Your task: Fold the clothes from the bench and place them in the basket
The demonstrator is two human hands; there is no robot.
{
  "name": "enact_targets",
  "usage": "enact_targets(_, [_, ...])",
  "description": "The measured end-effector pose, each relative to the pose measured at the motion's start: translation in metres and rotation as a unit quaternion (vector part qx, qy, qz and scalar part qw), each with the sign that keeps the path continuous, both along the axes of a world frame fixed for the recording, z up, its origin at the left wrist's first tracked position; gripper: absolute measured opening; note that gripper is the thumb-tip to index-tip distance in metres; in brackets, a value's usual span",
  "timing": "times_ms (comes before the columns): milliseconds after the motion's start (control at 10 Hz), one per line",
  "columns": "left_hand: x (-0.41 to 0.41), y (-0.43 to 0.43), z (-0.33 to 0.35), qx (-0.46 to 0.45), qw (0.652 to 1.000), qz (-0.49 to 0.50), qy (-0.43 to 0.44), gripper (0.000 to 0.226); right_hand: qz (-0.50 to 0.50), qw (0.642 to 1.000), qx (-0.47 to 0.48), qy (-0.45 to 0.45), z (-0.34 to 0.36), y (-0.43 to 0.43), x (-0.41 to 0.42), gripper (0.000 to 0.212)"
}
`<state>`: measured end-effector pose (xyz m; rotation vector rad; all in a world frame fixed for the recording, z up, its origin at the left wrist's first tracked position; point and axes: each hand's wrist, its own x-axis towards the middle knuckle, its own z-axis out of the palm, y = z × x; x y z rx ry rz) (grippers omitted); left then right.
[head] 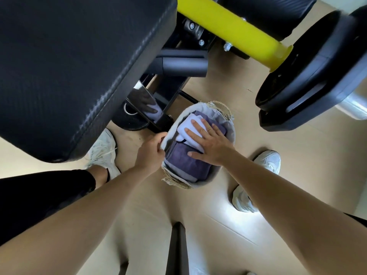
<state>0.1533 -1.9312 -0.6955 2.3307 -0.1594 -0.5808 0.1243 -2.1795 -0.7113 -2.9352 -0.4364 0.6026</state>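
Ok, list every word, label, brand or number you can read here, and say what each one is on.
Nothing here can be read as text.
On the weight plate: faint marks, too blurred to read.
On the shoe: no legible brand.
On the basket and the bench pad: no writing shows.

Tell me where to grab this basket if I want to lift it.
Take the basket by its woven far handle and near handle, from above, one hand each. It is oval, soft-lined and full of folded cloth, so the rim your left hand grips would likely sag.
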Motion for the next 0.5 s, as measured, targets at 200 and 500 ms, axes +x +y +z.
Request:
enact_targets(200, [0.002,0.0,0.005,0.001,1.0,-0.006,0.012,0.058,-0.002,0.999,-0.037,0.003,0.006,0.005,0.004,0.092])
enact_targets(500, [0.003,0.004,0.026,-0.003,0.995,-0.018,0.101,0.058,-0.042,0.998,-0.042,0.023,0.066,0.014,-0.009,0.079])
